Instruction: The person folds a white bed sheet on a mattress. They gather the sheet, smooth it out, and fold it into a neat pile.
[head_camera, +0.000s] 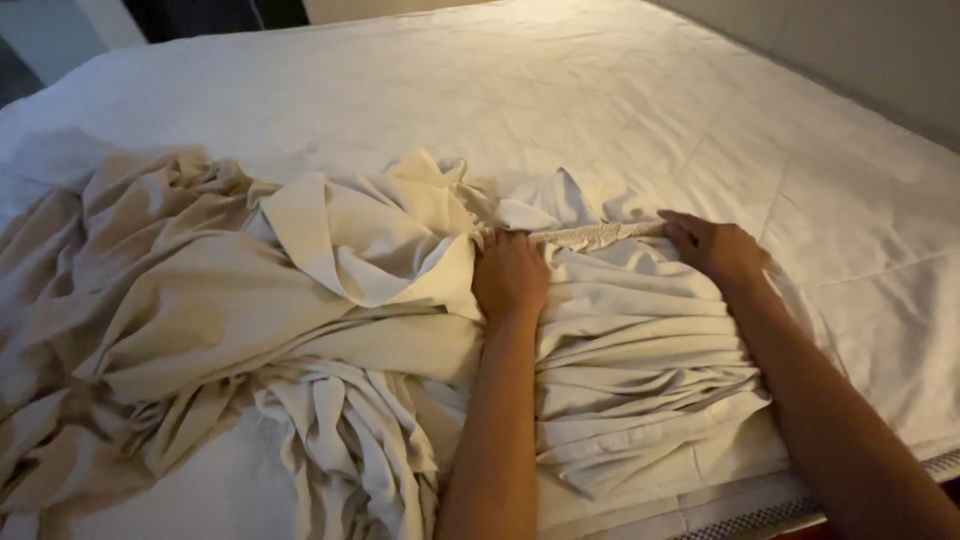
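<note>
Both hands pinch the gathered elastic hem (597, 235) of the crumpled fitted sheet (300, 330) mid-bed, left hand (510, 275) at 9 o'clock, right hand (715, 248) at 3, apparently fisted; keep hem taut, grips even.

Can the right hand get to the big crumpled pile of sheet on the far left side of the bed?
Probably not easily. The right hand grips the gathered elastic edge on the right, and the left hand and forearm lie between it and the crumpled pile. It would have to cross over.
</note>
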